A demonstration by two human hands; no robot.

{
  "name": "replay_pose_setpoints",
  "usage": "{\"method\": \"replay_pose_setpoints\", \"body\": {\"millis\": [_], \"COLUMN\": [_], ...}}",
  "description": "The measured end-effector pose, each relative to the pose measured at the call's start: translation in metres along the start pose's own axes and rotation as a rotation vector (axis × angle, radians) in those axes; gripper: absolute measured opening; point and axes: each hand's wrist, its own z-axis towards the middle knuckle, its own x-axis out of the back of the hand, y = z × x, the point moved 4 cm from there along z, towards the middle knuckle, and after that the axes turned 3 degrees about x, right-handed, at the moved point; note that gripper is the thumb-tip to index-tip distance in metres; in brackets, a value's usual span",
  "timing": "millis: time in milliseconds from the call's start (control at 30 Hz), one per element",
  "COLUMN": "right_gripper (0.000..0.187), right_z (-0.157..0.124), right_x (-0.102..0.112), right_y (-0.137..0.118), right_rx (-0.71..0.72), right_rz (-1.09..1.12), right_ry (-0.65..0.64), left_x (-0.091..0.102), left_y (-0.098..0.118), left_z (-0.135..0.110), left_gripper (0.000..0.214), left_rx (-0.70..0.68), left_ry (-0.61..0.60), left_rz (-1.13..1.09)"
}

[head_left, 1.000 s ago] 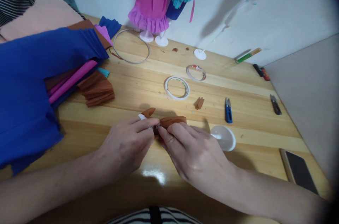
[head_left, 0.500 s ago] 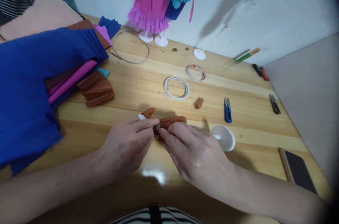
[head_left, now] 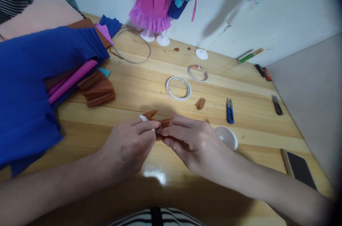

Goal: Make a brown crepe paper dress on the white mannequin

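Observation:
My left hand (head_left: 130,144) is closed on a small bundle of brown crepe paper (head_left: 151,114), with a white piece (head_left: 143,117) poking out beside the thumb side. Fingertips of my right hand (head_left: 191,142) pinch the same bundle from the other side, so both hands nearly touch. A small greyish, shiny bit shows between the fingertips; I cannot make out what it is. Most of the brown paper is hidden under my fingers. Beyond the hands lies a small folded brown paper piece (head_left: 201,103).
Blue crepe paper (head_left: 24,76) and a brown pleated strip (head_left: 97,89) lie left. Behind are a wire ring (head_left: 150,53), tape rolls (head_left: 167,87) (head_left: 206,76) and dressed figures (head_left: 153,5). To the right sit blue snips (head_left: 230,113), a white cup (head_left: 235,142) and a phone (head_left: 299,169).
My right hand has rolled over and its fingers now cover more of the brown paper. My left hand stays almost where it was.

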Motion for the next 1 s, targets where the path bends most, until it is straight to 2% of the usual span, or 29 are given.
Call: {"method": "replay_pose_setpoints", "body": {"millis": [133, 367, 700, 1000], "right_gripper": [0.022, 0.025, 0.026, 0.025], "right_z": [-0.004, -0.006, -0.011, -0.015], "right_x": [-0.002, -0.007, -0.014, -0.014], "right_y": [-0.007, -0.013, -0.014, -0.021], "right_rx": [0.050, 0.117, 0.159, 0.198], "right_rz": [-0.149, -0.390, -0.485, -0.565], "right_ry": [-0.004, 0.013, 0.029, 0.042], "left_x": [0.003, 0.005, 0.007, 0.006], "left_y": [0.003, 0.002, 0.000, -0.001], "left_z": [0.002, 0.003, 0.009, 0.010], "left_gripper": [0.017, 0.019, 0.021, 0.019], "left_rx": [-0.017, 0.032, 0.066, 0.096], "left_ry": [0.044, 0.032, -0.023, -0.034], "left_rz": [0.003, -0.097, -0.200, -0.184]}}
